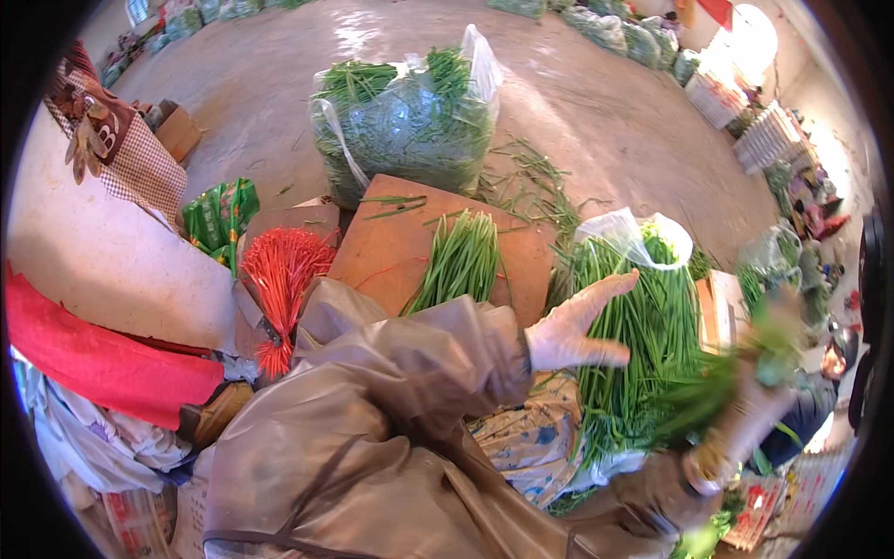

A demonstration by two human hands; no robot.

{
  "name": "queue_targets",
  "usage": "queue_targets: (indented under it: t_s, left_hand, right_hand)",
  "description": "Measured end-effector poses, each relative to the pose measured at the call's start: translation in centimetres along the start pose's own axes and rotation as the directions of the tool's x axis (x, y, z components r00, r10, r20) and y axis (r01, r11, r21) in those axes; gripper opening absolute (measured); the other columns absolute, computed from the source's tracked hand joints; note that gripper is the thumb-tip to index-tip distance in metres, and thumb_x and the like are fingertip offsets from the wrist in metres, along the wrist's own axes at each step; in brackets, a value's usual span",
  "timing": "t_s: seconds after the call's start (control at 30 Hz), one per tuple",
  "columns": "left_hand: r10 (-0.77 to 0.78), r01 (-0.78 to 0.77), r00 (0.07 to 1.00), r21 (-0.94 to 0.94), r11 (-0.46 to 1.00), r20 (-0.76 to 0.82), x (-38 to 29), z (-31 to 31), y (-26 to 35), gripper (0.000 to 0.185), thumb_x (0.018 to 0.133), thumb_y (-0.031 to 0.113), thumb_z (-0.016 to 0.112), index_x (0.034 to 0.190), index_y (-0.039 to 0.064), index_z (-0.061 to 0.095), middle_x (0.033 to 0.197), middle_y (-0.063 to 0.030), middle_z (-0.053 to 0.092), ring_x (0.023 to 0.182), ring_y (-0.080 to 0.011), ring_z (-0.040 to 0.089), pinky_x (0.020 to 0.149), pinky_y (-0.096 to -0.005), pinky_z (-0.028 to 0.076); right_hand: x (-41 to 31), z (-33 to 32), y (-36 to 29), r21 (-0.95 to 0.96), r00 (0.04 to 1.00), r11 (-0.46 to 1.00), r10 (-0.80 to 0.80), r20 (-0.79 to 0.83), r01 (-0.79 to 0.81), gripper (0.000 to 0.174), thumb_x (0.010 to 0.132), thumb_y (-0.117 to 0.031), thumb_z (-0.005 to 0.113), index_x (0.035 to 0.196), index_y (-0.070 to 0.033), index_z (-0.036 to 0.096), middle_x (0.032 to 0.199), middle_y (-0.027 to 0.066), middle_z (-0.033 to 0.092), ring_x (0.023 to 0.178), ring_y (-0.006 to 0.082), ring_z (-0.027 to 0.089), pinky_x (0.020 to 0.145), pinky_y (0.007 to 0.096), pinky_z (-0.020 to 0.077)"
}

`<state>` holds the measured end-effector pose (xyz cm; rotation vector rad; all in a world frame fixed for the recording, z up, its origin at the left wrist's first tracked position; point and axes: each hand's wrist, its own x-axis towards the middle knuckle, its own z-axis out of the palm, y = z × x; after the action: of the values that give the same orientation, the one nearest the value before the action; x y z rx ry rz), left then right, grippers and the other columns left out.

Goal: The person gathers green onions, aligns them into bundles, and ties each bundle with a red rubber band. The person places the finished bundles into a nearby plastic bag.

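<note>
My left hand reaches across to the right with thumb and fingers apart and nothing held. It is over the near edge of a big heap of long green chives, topped by a white plastic bag. At the right, my right hand is blurred by motion and grips a bunch of chives. On a brown board before me lies a separate bundle of chives; my sleeve hides its lower end. A thick bunch of red ties stands left of the board.
Beyond the board stands a large clear plastic bag packed with chives. Loose trimmings litter the concrete floor. A green package sits left of the ties. Another person is at the far right, near stacked white crates.
</note>
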<state>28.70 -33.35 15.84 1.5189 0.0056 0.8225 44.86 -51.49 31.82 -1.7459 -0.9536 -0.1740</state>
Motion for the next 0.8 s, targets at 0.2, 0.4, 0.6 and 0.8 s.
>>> queue_targets:
  t_s: [0.2, 0.4, 0.6, 0.8]
  left_hand:
    - [-0.251, 0.242, 0.965, -0.630, 0.738, 0.077, -6.8, 0.3, 4.6, 0.108, 0.064, 0.003, 0.088, 0.152, 0.009, 0.025, 0.132, -0.0028, 0.051, 0.121, -0.0159, 0.048, 0.104, -0.0352, 0.041]
    - [-0.594, 0.550, 0.762, -0.741, 0.385, 0.257, -10.7, -2.7, 1.7, 0.053, 0.074, 0.003, 0.076, 0.124, 0.009, 0.059, 0.106, -0.0029, 0.066, 0.103, -0.0186, 0.062, 0.094, -0.0357, 0.048]
    - [-0.721, 0.201, 0.672, -0.979, -0.042, 0.169, -8.7, -3.5, -4.1, 0.035, 0.084, 0.020, 0.073, 0.115, 0.007, 0.061, 0.113, -0.0082, 0.068, 0.098, -0.0263, 0.065, 0.092, -0.0436, 0.052]
    - [-0.617, 0.220, 0.691, -0.923, -0.317, 0.377, -7.0, 1.2, -5.3, 0.053, 0.088, 0.049, 0.068, 0.117, 0.006, 0.062, 0.112, -0.0110, 0.068, 0.103, -0.0294, 0.064, 0.094, -0.0473, 0.051]
  right_hand:
    - [-6.1, 15.7, -6.5, 0.730, 0.815, 0.455, -0.015, 0.579, -0.510, 0.071, 0.078, -0.004, 0.077, 0.141, 0.001, 0.045, 0.094, 0.0058, 0.065, 0.081, 0.0149, 0.063, 0.073, 0.0276, 0.0525]
    - [-9.4, 17.9, -1.9, 0.427, 0.755, 0.780, 0.088, 0.650, -0.458, 0.099, 0.079, -0.043, 0.080, 0.151, -0.001, 0.026, 0.134, 0.0157, 0.052, 0.120, 0.0209, 0.050, 0.103, 0.0376, 0.0415]
    - [-16.5, 15.8, 2.9, -0.274, 0.633, 0.952, 0.131, 0.763, 0.134, 0.113, 0.075, -0.030, 0.083, 0.155, -0.003, 0.009, 0.144, 0.0283, 0.043, 0.129, 0.0421, 0.049, 0.107, 0.0418, 0.0394]
    - [-4.7, 13.7, 0.0, -0.507, 0.163, 0.858, 0.514, 0.842, -0.086, 0.084, 0.082, -0.023, 0.077, 0.149, 0.002, 0.032, 0.125, 0.0166, 0.062, 0.113, 0.0202, 0.059, 0.099, 0.0322, 0.0460]
